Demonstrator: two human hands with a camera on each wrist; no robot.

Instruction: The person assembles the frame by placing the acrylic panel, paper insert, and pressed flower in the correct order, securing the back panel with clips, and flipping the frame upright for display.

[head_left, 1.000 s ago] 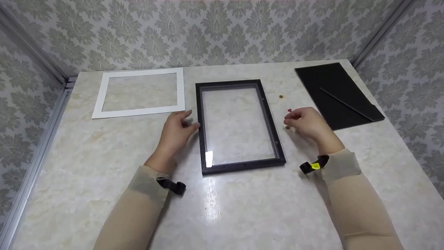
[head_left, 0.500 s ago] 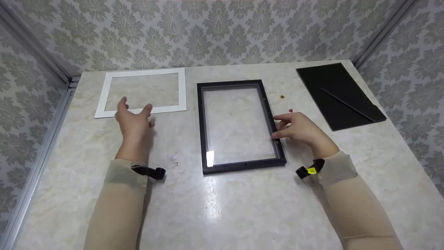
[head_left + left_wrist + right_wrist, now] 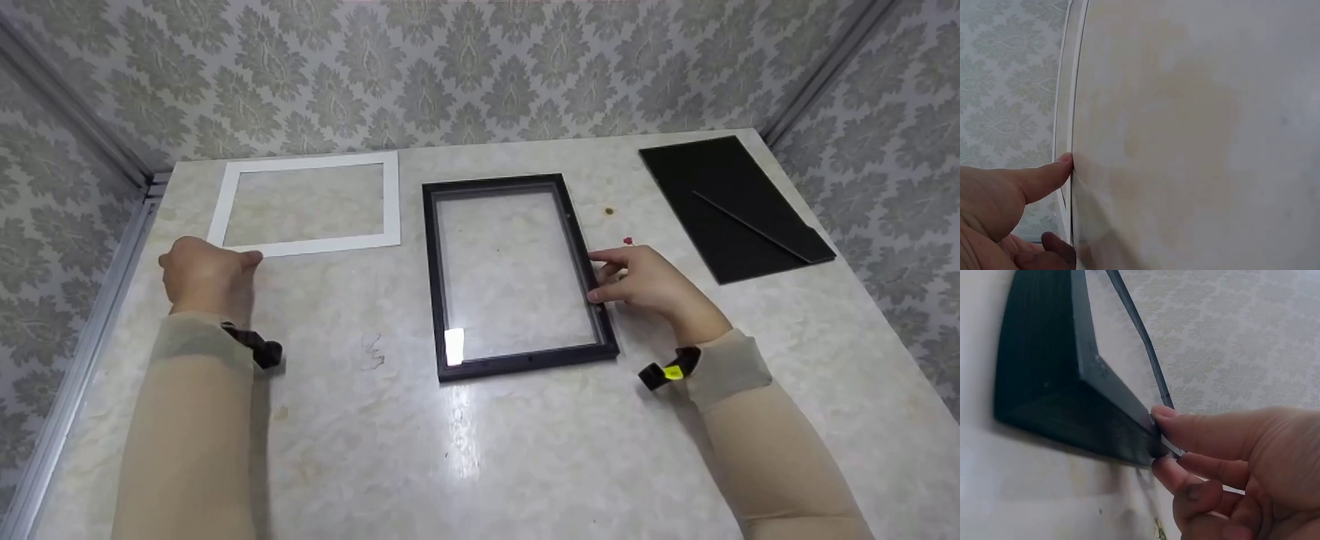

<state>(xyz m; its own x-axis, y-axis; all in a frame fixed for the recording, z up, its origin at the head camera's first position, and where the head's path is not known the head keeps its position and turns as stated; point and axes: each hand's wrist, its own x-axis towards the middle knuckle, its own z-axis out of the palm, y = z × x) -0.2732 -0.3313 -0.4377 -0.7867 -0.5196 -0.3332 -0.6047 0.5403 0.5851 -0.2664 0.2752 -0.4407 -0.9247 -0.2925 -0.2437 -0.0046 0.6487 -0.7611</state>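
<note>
A black picture frame with a clear pane lies on the table. At its right side is my right hand, thumb on the rim and fingers against the outer side; the right wrist view shows this grip closely. A white picture mat with a rectangular opening lies to the left. My left hand holds its near left corner, covering that corner in the head view. In the left wrist view the left thumb touches the mat's edge and the other fingers are curled beside it, partly out of view.
A black backing board with a slanted strip across it, possibly its stand, lies at the far right. A small red piece and a brown spot are beside the frame. Patterned walls border the table.
My left hand has gone from the frame's left side to the mat's near left corner. My right hand has moved left from beside the small pieces and taken hold of the frame's right side.
</note>
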